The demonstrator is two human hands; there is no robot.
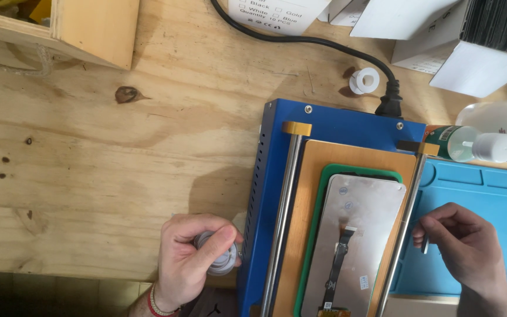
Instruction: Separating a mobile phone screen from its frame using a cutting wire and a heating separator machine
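While the left hand (198,258) clamps a small spool (221,258) beside the blue heating machine (324,126), the right hand (462,243) pinches a thin tool (425,242), nearer the phone screen (359,240) lying lengthwise between them.

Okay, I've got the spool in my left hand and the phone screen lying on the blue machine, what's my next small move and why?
Probably bring both hands level across the phone screen. The left hand grips the small spool at the blue machine's left edge, and the right hand pinches something thin beside the right rail, but the screen between them lies untouched on the green mat.
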